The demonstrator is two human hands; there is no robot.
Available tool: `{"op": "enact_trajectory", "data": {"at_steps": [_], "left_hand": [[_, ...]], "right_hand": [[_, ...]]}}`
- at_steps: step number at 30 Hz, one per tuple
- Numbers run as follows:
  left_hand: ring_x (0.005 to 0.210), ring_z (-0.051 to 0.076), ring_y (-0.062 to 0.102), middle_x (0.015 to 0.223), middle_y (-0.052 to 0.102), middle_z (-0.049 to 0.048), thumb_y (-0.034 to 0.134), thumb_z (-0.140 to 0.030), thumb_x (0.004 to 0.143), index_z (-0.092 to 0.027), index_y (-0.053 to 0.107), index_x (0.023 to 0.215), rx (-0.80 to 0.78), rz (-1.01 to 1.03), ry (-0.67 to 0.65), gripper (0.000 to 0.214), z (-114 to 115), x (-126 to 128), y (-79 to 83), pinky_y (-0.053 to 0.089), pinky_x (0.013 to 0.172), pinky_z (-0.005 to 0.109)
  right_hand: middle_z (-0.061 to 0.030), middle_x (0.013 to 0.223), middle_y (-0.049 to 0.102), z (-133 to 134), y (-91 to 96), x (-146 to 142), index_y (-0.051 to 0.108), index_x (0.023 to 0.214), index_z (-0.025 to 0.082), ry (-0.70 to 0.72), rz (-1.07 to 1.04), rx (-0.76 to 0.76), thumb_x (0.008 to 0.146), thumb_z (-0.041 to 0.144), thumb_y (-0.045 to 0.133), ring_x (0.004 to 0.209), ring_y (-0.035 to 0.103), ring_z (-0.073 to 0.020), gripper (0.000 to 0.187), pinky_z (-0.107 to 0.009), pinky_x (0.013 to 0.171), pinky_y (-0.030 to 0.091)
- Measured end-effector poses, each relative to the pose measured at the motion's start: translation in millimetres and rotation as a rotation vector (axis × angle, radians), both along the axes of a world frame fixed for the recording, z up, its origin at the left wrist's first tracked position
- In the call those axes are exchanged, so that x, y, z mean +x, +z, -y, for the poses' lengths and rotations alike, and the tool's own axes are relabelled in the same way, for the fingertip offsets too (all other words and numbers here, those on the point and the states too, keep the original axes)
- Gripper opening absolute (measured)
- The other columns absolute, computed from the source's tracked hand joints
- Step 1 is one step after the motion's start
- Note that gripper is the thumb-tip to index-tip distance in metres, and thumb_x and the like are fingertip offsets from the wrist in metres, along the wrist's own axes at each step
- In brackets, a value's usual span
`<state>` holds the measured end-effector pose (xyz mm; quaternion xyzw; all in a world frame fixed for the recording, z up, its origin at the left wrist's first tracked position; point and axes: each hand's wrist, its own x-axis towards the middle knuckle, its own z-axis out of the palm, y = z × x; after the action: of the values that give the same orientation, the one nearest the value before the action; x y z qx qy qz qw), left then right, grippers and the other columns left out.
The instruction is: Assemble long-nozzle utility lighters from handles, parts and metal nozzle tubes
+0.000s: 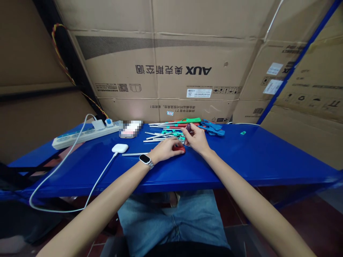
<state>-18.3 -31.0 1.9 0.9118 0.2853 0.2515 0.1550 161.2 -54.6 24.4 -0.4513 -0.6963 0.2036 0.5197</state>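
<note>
My left hand (166,148) is closed around the red handle (183,150) of a long-nosed lighter lying on the blue table. Its silver tube (131,154) points left, passing by my wristwatch. In my right hand (198,138) is a screwdriver with a dark purple handle (188,127), held upright over the red handle's right end. The screwdriver's tip is too hidden to make out. Just beyond my hands lie several silver tubes with teal parts (171,133). Behind them are a green lighter (191,120), red lighter handles and blue handle shells (213,127).
A small teal piece (243,132) lies on the blue table (257,153) at right. To the left are a white earbud case (120,148) on a cable, a blurred-out object (130,129) and a power strip (85,136). Cardboard (171,78) walls the back.
</note>
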Motion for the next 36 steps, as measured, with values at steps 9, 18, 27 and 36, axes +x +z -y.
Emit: {"op": "enact_trajectory", "data": {"at_steps": [9, 18, 27, 36], "left_hand": [[0.09, 0.021, 0.064, 0.1, 0.07, 0.0067, 0.062, -0.046, 0.089, -0.02, 0.071, 0.099, 0.008, -0.003, 0.003, 0.029, 1, -1, 0.6, 0.05, 0.08, 0.032], [0.091, 0.022, 0.064, 0.101, 0.069, 0.0063, 0.062, -0.044, 0.09, -0.021, 0.071, 0.099, 0.01, -0.007, -0.008, 0.026, 0, -1, 0.2, 0.049, 0.082, 0.032], [0.089, 0.021, 0.064, 0.099, 0.071, 0.0055, 0.063, -0.044, 0.089, -0.021, 0.07, 0.096, -0.011, -0.012, 0.009, 0.026, 1, 0, 0.1, 0.048, 0.076, 0.03], [0.087, 0.021, 0.063, 0.1, 0.07, 0.0064, 0.064, -0.043, 0.088, -0.019, 0.071, 0.1, -0.02, -0.014, 0.014, 0.027, 0, 0, -0.7, 0.047, 0.077, 0.029]], "right_hand": [[0.0024, 0.053, 0.055, -2, -2.3, 1, 0.046, 0.071, 0.025, 0.031, -0.012, -0.024, 0.085, 0.063, 0.058, 0.049, 0.06, -0.0185, 0.043, -0.031, 0.054, 0.049], [0.0035, 0.054, 0.055, -9, -7.5, 1, 0.039, 0.073, 0.027, 0.075, -0.257, -0.093, 0.067, 0.065, 0.076, 0.046, 0.059, -0.0195, 0.053, -0.035, 0.047, 0.051], [-0.0043, 0.076, 0.071, -3, 3.3, 7, 0.062, 0.078, 0.02, 0.252, -0.217, -0.189, 0.068, 0.064, 0.073, 0.051, 0.061, -0.0159, 0.046, -0.032, 0.05, 0.052], [0.0026, 0.061, 0.067, -7, -4.1, -6, 0.05, 0.082, 0.022, 0.181, -0.385, -0.124, 0.071, 0.059, 0.076, 0.035, 0.054, -0.0112, 0.046, -0.022, 0.036, 0.04]]}}
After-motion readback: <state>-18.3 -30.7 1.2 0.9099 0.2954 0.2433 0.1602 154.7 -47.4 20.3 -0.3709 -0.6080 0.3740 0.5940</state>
